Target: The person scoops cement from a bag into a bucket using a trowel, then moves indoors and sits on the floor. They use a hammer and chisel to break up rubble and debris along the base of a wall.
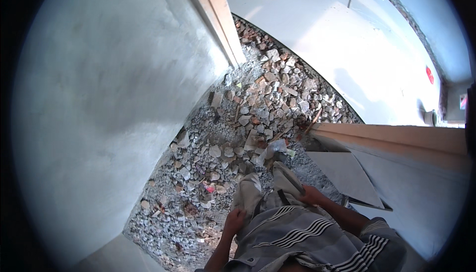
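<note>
My left hand (236,219) is closed on the side of my light khaki trousers (247,192), at the thigh. On the other side, my right hand (311,195) grips the trouser cloth near the pocket, its fingers partly hidden. A grey shirt (302,232) with black and white stripes covers my body between the two arms. No tool shows in either hand. Around my feet lies loose rubble (267,103) of broken stone, brick and tile, and a crumpled pale plastic piece (275,147) is just ahead of them.
A plastered wall (114,98) rises on the left, ending in a wooden door frame (218,19). Another frame post (386,135) stands on the right, with broken grey boards (344,173) leaning below it. Beyond the rubble is a smooth pale floor (367,59) with a bucket (430,118).
</note>
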### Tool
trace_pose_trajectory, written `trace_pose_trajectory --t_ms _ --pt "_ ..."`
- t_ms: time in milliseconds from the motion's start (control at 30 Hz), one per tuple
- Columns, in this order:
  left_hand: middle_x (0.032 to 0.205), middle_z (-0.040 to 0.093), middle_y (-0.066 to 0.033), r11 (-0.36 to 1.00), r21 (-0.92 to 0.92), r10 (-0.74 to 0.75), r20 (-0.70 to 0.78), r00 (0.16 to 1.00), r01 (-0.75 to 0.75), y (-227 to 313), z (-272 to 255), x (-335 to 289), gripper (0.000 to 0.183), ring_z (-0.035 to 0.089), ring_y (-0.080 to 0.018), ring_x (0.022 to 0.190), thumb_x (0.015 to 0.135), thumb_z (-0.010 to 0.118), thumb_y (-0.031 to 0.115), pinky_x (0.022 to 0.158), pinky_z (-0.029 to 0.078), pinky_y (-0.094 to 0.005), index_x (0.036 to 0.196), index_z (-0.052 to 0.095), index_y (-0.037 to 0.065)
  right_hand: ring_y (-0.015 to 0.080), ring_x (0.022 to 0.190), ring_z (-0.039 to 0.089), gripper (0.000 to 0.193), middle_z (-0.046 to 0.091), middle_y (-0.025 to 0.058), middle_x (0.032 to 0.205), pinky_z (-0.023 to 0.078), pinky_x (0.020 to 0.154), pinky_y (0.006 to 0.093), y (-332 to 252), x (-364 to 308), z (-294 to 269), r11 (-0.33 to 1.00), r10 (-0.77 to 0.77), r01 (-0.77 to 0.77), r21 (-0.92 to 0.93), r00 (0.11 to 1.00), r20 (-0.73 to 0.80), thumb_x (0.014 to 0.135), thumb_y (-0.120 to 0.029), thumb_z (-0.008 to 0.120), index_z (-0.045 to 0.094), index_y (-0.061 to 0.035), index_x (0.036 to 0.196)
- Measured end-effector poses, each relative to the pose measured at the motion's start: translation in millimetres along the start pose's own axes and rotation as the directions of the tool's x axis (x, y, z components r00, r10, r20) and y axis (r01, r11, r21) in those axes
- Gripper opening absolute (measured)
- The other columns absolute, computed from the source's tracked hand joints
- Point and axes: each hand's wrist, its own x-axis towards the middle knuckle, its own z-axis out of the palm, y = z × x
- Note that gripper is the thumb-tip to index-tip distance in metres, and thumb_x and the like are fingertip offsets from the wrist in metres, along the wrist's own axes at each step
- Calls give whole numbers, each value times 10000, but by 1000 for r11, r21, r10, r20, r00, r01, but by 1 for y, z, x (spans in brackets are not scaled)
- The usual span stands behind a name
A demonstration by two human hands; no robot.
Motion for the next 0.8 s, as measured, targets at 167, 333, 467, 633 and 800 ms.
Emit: trace_pose_trajectory --t_ms 167,333,467,633,800 --pt "678 584 -12 904 -174 -301 387 872 389 -34 -22 -59 290 517 -92 662 903 584 287 584 426 -325 846 624 6 403 899 612 462 624 262 944 476 785 449 13 -4 -13 996 -49 54 -72 997 65 721 -342 675 606 26 992" --pt "883 686 -73 991 102 -132 584 801 89 -86 -5 -52 274 601 -121 850 872 579 251 771 488 -321 987 661 16 409 858 617 446 626 254 899 478 758 455 10 25 -9 994 -67 67 -83 998 -3 723 -363 686 615 12 954" --pt "934 676 -153 959 270 -78 548 833 -87 -131 -16 -3 371 644 -268 859 849 623 363 791 493 -396 987 646 19 405 859 618 419 629 249 884 471 734 460 -2 90 -3 979 -97 85 -185 994 -53 796 -373 649 600 16 944" --pt "1316 476 -249 880 467 183 -492 851 80 -154 -167 133 626 451 -386 1239 826 708 323 1073 339 -440 1305 458 7 434 853 593 328 619 242 866 457 741 493 -34 229 21 967 -185 164 -198 978 -93 868 -308 564 585 -1 983" --pt "1483 302 -169 401 857 805 -498 323 323 -95 -349 243 706 296 -339 1369 851 676 312 1069 300 -490 1446 329 154 421 845 605 357 625 224 908 474 733 489 -91 350 74 854 -511 430 -293 801 -313 873 -281 569 512 -39 1130"
